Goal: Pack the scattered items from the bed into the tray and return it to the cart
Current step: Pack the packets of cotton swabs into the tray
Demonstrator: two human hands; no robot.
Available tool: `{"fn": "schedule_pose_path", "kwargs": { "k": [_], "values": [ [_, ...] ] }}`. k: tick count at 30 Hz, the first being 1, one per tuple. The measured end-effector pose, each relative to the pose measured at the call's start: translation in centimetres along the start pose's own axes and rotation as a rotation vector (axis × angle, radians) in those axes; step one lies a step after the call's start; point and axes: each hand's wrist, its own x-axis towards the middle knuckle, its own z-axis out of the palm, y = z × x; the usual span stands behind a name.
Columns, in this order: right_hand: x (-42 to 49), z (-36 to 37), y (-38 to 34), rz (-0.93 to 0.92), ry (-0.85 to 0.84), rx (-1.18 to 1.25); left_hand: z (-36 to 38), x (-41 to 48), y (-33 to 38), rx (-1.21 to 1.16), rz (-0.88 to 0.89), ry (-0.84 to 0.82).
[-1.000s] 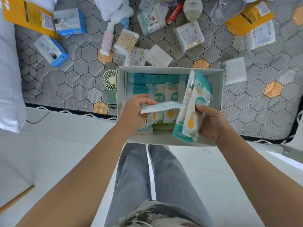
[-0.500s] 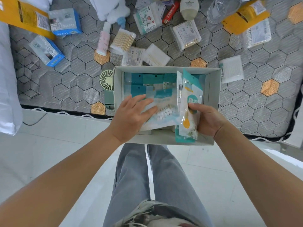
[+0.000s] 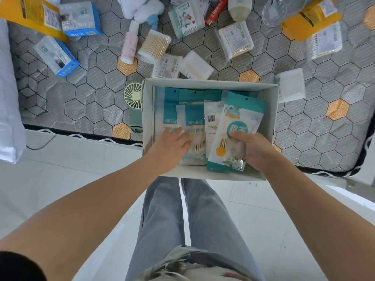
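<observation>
The right grip (image 3: pixel 253 151) is closed round a teal-and-white swab packet (image 3: pixel 235 126), thumb on its printed face and fingers behind. The packet is inside the tray (image 3: pixel 209 83), over its right half, with its long axis running near to far and its far end tipped up toward the right wall. Just left of it, touching, is a packet with its barcode side up (image 3: pixel 212 122); whether the same grip holds that one too, I cannot tell. The bare slot seems to lie under and right of the held packet, so the right hand is the nearer one and laying it flat looks like the next move. The left grip (image 3: pixel 172 145) is open, its straight fingers pressing on the flat packets (image 3: pixel 192 118) in the tray's left half; at least five are visible in overlapping layers, and any beneath are hidden. The tray sits at the near edge of the bed (image 3: pixel 91 110). Still unpacked beyond it are two blue boxes (image 3: pixel 81 19), one pink bottle (image 3: pixel 129 43), one small green fan (image 3: pixel 133 96) against the tray's left wall, and about seven swab packs (image 3: pixel 235 40).
</observation>
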Motion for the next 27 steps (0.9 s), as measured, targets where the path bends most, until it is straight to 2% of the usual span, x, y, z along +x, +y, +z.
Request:
{"fn": "schedule_pose_path", "kwargs": {
  "k": [2, 3, 4, 6, 7, 8, 9, 10, 11, 13, 16, 18, 20, 25, 27],
  "values": [
    [-0.1, 0.0, -0.2, -0.011, -0.01, -0.015, -0.5, -0.2, -0.1, 0.01, 0.03, -0.044],
    [-0.1, 0.1, -0.3, -0.016, -0.02, -0.03, -1.0, -0.4, 0.0, -0.071, 0.004, -0.038],
    [-0.1, 0.0, -0.4, -0.021, -0.035, -0.052, -1.4, -0.4, 0.1, -0.267, -0.082, 0.018],
    [-0.3, -0.1, -0.7, -0.027, -0.07, -0.123, -2.6, 0.1, 0.0, -0.938, -0.428, 0.183],
    [-0.4, -0.1, -0.8, -0.033, -0.089, -0.162, -3.4, 0.4, -0.3, -1.309, -0.6, 0.2],
    [-0.6, -0.2, -1.0, -0.037, -0.112, -0.199, -4.1, 0.9, -0.8, -1.665, -0.732, 0.127],
    [-0.7, -0.2, -1.1, -0.035, -0.142, -0.233, -4.8, 1.3, -1.4, -1.941, -0.812, -0.033],
    [-0.8, -0.2, -1.2, -0.025, -0.174, -0.261, -5.2, 1.7, -1.9, -2.094, -0.833, -0.232],
    [-0.9, -0.1, -1.3, -0.015, -0.202, -0.284, -5.6, 1.7, -2.2, -2.137, -0.798, -0.408],
    [-1.0, -0.1, -1.4, -0.007, -0.232, -0.327, -5.9, 1.7, -2.5, -2.078, -0.659, -0.648],
    [-1.2, -0.5, -1.4, -0.02, -0.234, -0.327, -6.3, 1.7, -3.0, -2.138, -0.455, -0.811],
    [-1.4, -0.9, -1.4, -0.043, -0.251, -0.306, -6.4, 1.6, -3.2, -2.298, -0.411, -0.774],
    [-1.6, -1.1, -1.1, -0.086, -0.248, -0.296, -6.6, 1.5, -3.0, -2.416, -0.413, -0.665],
    [-2.4, -1.4, -0.4, -0.15, -0.14, -0.139, -7.6, 0.1, -3.2, -2.542, -0.483, -0.396],
    [-2.7, -1.9, -0.6, -0.156, -0.117, -0.016, -7.5, -0.4, -3.7, -2.541, -0.494, -0.226]
  ]
}}
